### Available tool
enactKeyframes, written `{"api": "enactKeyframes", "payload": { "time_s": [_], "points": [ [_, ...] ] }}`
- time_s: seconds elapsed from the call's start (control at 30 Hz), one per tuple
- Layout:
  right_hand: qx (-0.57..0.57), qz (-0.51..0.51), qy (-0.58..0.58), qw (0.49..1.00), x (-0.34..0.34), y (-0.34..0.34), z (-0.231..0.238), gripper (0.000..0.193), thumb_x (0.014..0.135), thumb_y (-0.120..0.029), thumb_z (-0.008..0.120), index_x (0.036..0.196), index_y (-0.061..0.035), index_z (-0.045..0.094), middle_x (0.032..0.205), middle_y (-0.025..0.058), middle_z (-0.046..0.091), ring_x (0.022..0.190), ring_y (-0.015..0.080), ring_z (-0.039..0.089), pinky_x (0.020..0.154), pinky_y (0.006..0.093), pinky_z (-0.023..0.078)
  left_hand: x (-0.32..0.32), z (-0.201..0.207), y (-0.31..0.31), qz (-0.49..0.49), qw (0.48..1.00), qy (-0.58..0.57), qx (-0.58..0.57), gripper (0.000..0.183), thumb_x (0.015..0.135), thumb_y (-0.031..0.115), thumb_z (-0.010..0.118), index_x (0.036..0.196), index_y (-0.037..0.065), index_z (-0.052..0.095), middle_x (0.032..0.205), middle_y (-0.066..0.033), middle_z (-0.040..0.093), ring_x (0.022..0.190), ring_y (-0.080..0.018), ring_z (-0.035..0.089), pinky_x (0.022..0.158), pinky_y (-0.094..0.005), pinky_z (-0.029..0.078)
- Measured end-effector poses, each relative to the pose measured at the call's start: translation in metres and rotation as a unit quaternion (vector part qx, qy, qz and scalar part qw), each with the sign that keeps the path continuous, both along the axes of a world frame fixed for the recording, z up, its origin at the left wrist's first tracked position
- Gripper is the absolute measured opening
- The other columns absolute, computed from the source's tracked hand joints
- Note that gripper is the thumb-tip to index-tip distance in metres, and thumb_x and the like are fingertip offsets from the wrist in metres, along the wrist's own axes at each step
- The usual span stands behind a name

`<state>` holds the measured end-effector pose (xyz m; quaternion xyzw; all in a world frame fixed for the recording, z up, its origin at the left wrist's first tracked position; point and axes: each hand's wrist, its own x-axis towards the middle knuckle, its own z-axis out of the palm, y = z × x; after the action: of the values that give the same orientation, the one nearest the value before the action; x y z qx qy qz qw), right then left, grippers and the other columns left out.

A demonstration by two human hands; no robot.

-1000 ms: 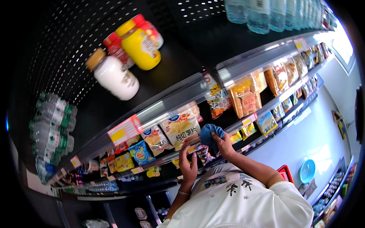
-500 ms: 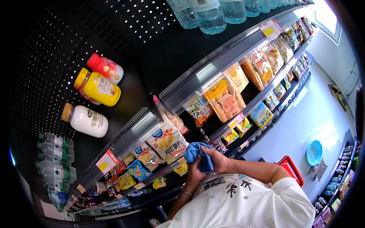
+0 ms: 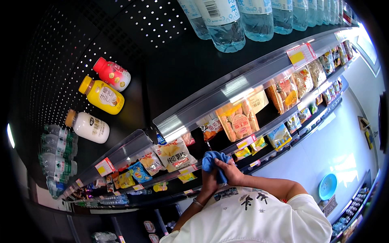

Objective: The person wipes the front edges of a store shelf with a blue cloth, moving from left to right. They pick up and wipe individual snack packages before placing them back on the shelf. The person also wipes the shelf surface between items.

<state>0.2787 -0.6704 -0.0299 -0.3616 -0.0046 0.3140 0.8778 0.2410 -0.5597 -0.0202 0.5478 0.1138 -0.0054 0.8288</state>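
Note:
A crumpled blue cloth [image 3: 211, 160] is bunched up between my two hands, in front of my chest. My right hand [image 3: 231, 171] grips it from the right, thumb pressed on top. On its other side my left hand [image 3: 209, 180] is closed around the lower part, its fingers partly hidden by the cloth. Just beyond the hands is a shelf edge with white chip bags [image 3: 174, 156] and a bag of orange-brown bread rolls [image 3: 239, 121].
Three bottles stand on the black upper shelf: a red one [image 3: 113, 75], a yellow one [image 3: 103, 96] and a white one [image 3: 91, 127]. Clear water bottles [image 3: 227, 36] line the top. Green-labelled bottles [image 3: 60, 156] are at far left. A blue basin [image 3: 327, 186] sits on the floor.
The view has shifted, bringing the top water bottles lower in the picture. My hands stay together on the cloth, which is now bunched higher above the fingers.

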Motion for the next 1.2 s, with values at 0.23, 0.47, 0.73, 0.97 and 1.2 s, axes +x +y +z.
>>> {"api": "enactKeyframes", "payload": {
  "time_s": [0.23,0.47,0.73,0.97,1.2],
  "points": [
    [-0.036,-0.071,-0.127,0.989,-0.003,-0.043,0.025,0.033,0.102,-0.02,0.055,0.128,0.0009,0.057,0.119,0.0035,0.064,0.11,0.0115,0.057,0.099,0.0279,0.044,0.006,-0.005,-0.029,-0.031,0.992,-0.024,0.12,0.026,0.097,0.015,0.061,0.121,0.004,0.057,0.11,-0.0024,0.064,0.098,-0.0118,0.061,0.084,-0.0278,0.05],
    [-0.1,-0.208,-0.127,0.965,0.006,-0.07,0.025,0.036,0.102,-0.023,0.055,0.13,-0.0007,0.056,0.115,0.0039,0.066,0.102,0.0123,0.061,0.093,0.0266,0.048,0.022,0.008,-0.028,-0.08,0.986,-0.099,0.112,0.035,0.094,0.011,0.067,0.124,0.001,0.052,0.113,-0.0049,0.061,0.103,-0.0126,0.059,0.089,-0.0275,0.048],
    [-0.121,-0.233,-0.11,0.959,-0.008,-0.059,0.023,0.034,0.102,-0.023,0.055,0.128,-0.0007,0.058,0.11,0.0019,0.066,0.094,0.0096,0.06,0.083,0.024,0.05,0.064,0.006,0.003,-0.064,0.807,-0.307,0.5,0.038,0.087,0.009,0.064,0.123,0.001,0.054,0.12,-0.0177,0.061,0.109,-0.0337,0.061,0.091,-0.0379,0.05],
    [-0.164,-0.235,-0.091,0.954,-0.027,-0.039,0.021,0.03,0.102,-0.023,0.056,0.123,-0.0024,0.061,0.105,-0.0004,0.067,0.091,0.008,0.059,0.082,0.0245,0.051,0.099,0.0,-0.008,-0.155,0.915,-0.178,0.328,0.07,0.092,0.014,0.065,0.148,0.0,0.026,0.127,-0.0179,0.054,0.098,-0.0225,0.061,0.078,-0.0326,0.052],
    [-0.195,-0.27,-0.075,0.94,-0.049,-0.028,0.015,0.026,0.102,-0.019,0.055,0.121,-0.0018,0.062,0.106,-0.0002,0.067,0.093,0.0091,0.06,0.085,0.0251,0.051,0.12,-0.015,-0.042,-0.208,0.934,-0.23,0.179,0.075,0.089,0.006,0.066,0.15,0.001,0.022,0.124,-0.0214,0.051,0.102,-0.0259,0.062,0.091,-0.0368,0.054]
  ]
}}
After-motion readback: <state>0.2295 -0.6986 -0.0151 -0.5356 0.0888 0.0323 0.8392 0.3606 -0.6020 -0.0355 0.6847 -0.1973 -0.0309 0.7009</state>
